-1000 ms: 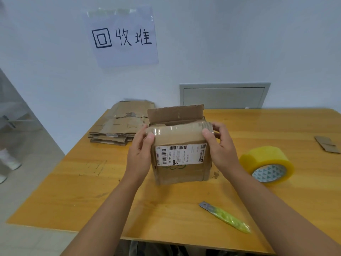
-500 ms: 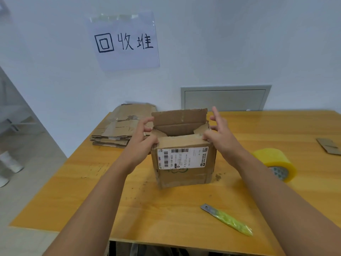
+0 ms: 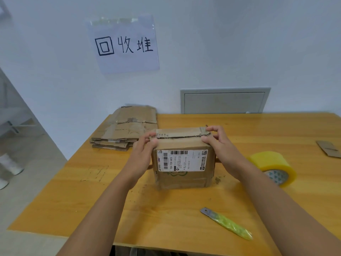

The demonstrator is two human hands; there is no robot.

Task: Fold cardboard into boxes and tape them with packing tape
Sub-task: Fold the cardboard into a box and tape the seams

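The cardboard box (image 3: 183,163) stands upright near the middle of the wooden table (image 3: 184,215), its labelled face toward the wearer and its long axis running left to right. The top flaps are folded down, with the seam between them lying along that same left-right axis. The left hand (image 3: 143,154) grips the box's upper left corner, fingers curled over the flap edge; the right hand (image 3: 219,143) grips the upper right corner, thumb on the near face and fingers pinching the rear flap down. Both hands are thus clamped on the box, holding the lid closed. The yellow packing tape roll (image 3: 273,167) rests on its side to the right of the box, near the right forearm and apart from the box; the right hand is judged the nearer one to fetch it. A green-handled utility knife (image 3: 227,223) lies on the near table edge, blade pointing up-left. A stack of flattened cardboard (image 3: 125,130) sits at the far left corner. Taping is not yet done on the top seam.
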